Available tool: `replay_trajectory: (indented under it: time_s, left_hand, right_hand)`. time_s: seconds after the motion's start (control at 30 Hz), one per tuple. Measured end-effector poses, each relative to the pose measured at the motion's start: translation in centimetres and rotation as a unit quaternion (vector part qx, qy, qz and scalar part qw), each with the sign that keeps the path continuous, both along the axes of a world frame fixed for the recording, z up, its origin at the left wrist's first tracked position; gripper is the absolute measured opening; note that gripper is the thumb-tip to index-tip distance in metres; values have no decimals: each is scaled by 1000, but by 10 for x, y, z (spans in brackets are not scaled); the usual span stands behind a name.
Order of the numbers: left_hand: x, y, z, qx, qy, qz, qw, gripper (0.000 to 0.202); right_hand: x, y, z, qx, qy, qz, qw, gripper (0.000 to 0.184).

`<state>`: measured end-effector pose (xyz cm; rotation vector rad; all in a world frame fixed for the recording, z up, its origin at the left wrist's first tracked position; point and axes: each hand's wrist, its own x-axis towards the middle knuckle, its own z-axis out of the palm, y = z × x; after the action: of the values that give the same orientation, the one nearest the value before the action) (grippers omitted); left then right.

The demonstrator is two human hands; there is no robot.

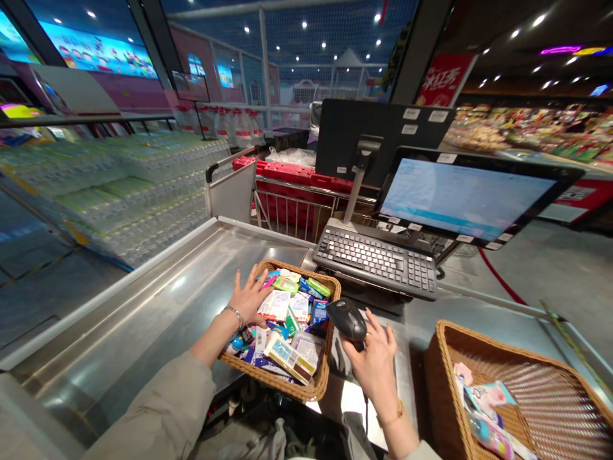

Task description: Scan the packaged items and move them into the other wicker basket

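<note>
1. A person's left hand (248, 297) is resting open, fingers spread, on the left rim of a wicker basket (316, 383) packed with small retail packets (287, 326), a chain bracelet (234, 315) circling the wrist
2. The right hand (373, 364) is closing around a black handheld barcode scanner (347, 319), gripping it just beside the basket's right rim
3. A second wicker basket (460, 338) is sitting to the right on the stainless steel checkout counter (143, 319), holding a few pastel packets (483, 409)
4. A keyboard (376, 260) and a point-of-sale monitor (462, 198) are standing beyond the baskets, with a red-handled shopping cart (292, 185) behind and shrink-wrapped bottled water (124, 185) stacking up at left
</note>
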<state>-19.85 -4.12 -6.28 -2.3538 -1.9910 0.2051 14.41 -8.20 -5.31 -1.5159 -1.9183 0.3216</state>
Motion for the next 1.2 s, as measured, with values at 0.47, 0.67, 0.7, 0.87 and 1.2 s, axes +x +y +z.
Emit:
replay_trajectory:
  time_s: [0.47, 0.67, 0.7, 0.87, 1.2]
  left_hand:
    - [16, 0, 7, 2, -38, -37, 999, 90]
    - [27, -9, 16, 57, -71, -36, 995, 88]
    - [29, -9, 18, 65, -78, -37, 994, 88]
    - [42, -8, 31, 97, -123, -50, 986, 80]
    - [73, -7, 39, 175, -159, -40, 971, 70]
  right_hand:
    - [-8, 0, 0, 6, 1, 2, 1000, 27]
    - [-6, -1, -1, 11, 8, -4, 1000, 25]
    - [-6, -1, -1, 9, 10, -4, 1000, 25]
    - [-5, -2, 3, 7, 11, -1, 1000, 25]
    - [2, -7, 12, 10, -9, -7, 1000, 21]
